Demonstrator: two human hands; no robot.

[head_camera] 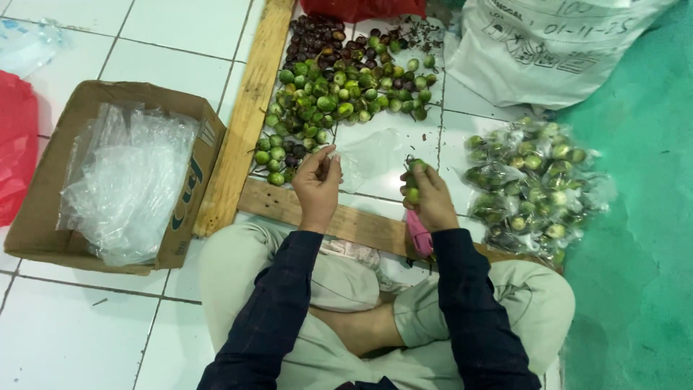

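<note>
- Left hand (317,184) pinches the edge of a thin clear plastic bag (368,155); the bag lies flat on the floor tiles, spreading away to that hand's right and slightly ahead.
- Right hand (431,198) is closed around a few small green fruits (412,180), fingers curled over them; the fruits sit at its fingertips, just right of the bag's edge.
- The two hands are near each other, with the bag between them; the right hand is nearer the bag's far side.
- Loose pile of green and dark fruits (339,87) lies ahead of both hands, closer to the left.
- Filled bags of fruits (530,188) sit just right of the right hand.
- Wooden plank (346,220) runs crosswise under the wrists; another plank (245,115) borders the pile left of the left hand.
- Cardboard box (184,238) of plastic stands well left.
</note>
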